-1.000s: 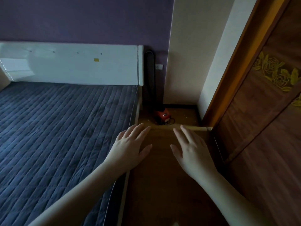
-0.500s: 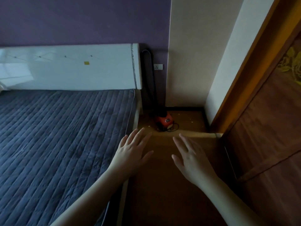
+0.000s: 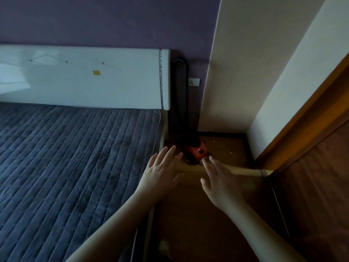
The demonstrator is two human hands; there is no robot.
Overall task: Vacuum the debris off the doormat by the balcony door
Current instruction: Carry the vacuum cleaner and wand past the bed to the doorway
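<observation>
Both hands are reaching forward, fingers spread and holding nothing: the left hand (image 3: 162, 173) by the bed (image 3: 75, 167) edge, the right hand (image 3: 220, 181) over the floor (image 3: 198, 224). Just beyond the fingertips, a red vacuum (image 3: 197, 151) is sitting in the corner below the outlet (image 3: 194, 82), with pale debris (image 3: 230, 152) lying on the floor beside it.

A: The headboard (image 3: 85, 78) looks like glossy white lacquer, smooth enough to mirror light; the bed cover (image 3: 71, 157) is matt quilted cloth, stitched in ridges.

B: And the vacuum cleaner (image 3: 197, 150)?

A: Shiny red plastic, with a black hose (image 3: 182, 95) of dull finish; the floor (image 3: 204, 214) is smooth brown wood; the door (image 3: 319, 178) is darker wood with a low sheen.
</observation>
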